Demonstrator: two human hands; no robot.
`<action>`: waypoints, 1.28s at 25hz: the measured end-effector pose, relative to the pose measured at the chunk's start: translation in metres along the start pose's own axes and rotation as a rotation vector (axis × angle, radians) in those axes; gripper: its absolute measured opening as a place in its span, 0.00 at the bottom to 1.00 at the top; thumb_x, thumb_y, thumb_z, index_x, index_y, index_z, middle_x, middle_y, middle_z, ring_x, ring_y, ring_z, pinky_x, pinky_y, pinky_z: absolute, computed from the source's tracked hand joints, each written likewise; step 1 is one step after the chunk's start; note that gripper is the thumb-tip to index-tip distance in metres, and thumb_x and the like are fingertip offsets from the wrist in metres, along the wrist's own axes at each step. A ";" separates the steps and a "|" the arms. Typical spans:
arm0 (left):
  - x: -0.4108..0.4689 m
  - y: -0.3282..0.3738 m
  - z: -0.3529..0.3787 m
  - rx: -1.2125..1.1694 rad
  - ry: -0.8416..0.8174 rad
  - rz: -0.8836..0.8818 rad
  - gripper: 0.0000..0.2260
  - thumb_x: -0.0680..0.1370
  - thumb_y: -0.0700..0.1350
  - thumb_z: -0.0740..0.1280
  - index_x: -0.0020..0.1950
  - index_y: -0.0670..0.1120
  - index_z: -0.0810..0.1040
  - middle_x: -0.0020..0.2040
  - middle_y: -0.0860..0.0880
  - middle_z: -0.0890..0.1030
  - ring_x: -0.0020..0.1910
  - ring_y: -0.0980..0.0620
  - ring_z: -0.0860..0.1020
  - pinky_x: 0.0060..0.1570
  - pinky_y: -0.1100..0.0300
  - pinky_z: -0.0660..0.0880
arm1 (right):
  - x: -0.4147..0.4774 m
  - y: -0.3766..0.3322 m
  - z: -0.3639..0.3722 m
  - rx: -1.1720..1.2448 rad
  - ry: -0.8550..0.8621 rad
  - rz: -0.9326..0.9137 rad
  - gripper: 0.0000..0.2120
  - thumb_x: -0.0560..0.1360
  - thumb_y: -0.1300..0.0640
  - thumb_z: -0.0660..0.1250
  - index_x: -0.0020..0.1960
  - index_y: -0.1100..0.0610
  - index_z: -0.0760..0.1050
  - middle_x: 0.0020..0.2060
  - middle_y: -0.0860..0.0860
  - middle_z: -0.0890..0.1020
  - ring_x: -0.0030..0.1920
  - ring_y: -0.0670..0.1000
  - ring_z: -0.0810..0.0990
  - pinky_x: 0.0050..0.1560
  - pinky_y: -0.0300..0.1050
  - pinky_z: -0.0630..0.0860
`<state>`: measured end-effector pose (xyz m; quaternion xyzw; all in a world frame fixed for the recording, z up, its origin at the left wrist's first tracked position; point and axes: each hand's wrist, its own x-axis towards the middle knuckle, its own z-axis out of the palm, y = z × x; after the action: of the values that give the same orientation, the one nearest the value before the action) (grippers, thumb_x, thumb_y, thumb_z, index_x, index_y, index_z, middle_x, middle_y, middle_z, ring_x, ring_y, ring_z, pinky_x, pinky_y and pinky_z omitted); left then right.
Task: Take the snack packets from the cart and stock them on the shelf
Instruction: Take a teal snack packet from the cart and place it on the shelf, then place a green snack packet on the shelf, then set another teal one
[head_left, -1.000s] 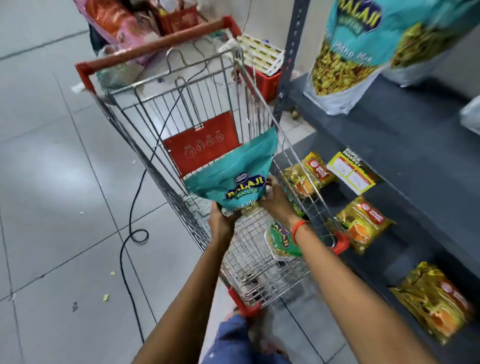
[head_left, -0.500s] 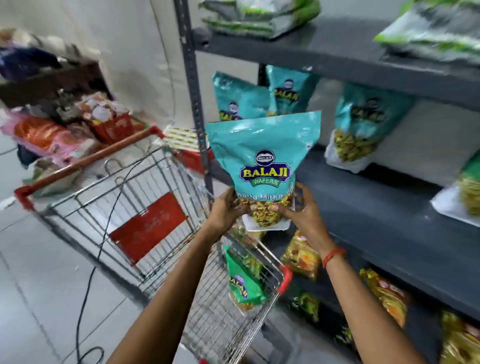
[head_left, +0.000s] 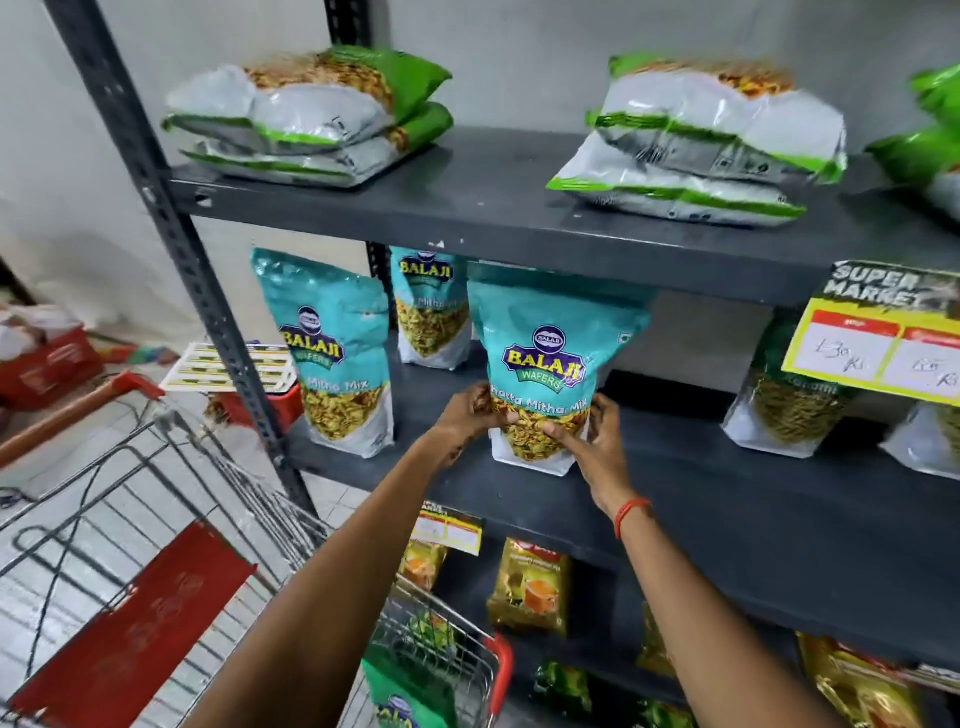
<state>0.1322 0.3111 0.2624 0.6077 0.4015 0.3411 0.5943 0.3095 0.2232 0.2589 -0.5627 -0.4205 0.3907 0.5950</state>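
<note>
My left hand (head_left: 470, 415) and right hand (head_left: 592, 441) grip the glossy teal packet (head_left: 550, 364) upright on the dark flat shelf (head_left: 727, 499); before it was in air above the wire cart (head_left: 208, 467).

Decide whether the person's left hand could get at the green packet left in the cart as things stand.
Probably not right away: the left hand shares a grip with the right hand on the teal packet at the shelf. Once freed, the green packet lies uncovered in the open-topped cart.
</note>
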 end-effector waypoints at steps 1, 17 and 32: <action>0.005 -0.003 0.000 0.004 -0.001 -0.004 0.25 0.70 0.34 0.72 0.65 0.37 0.70 0.63 0.40 0.77 0.59 0.44 0.77 0.52 0.64 0.79 | 0.004 0.006 0.000 0.001 0.002 0.008 0.29 0.67 0.67 0.74 0.60 0.53 0.63 0.55 0.48 0.76 0.52 0.39 0.78 0.53 0.37 0.77; -0.024 -0.018 0.010 0.145 0.147 -0.050 0.36 0.74 0.39 0.69 0.75 0.43 0.51 0.77 0.46 0.57 0.75 0.51 0.57 0.73 0.55 0.59 | -0.026 0.026 0.014 -0.226 0.231 0.046 0.47 0.65 0.50 0.76 0.75 0.55 0.53 0.74 0.54 0.62 0.73 0.52 0.63 0.71 0.49 0.65; -0.258 -0.285 -0.050 0.294 0.248 -0.630 0.33 0.76 0.29 0.60 0.76 0.41 0.47 0.77 0.40 0.53 0.55 0.60 0.71 0.42 0.82 0.65 | -0.285 0.211 0.157 -0.457 -0.334 0.458 0.10 0.72 0.60 0.65 0.51 0.63 0.78 0.47 0.59 0.82 0.52 0.59 0.80 0.56 0.55 0.78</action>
<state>-0.0508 0.0949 -0.0025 0.4873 0.6825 0.1511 0.5233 0.0666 0.0223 0.0330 -0.6892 -0.4515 0.4961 0.2740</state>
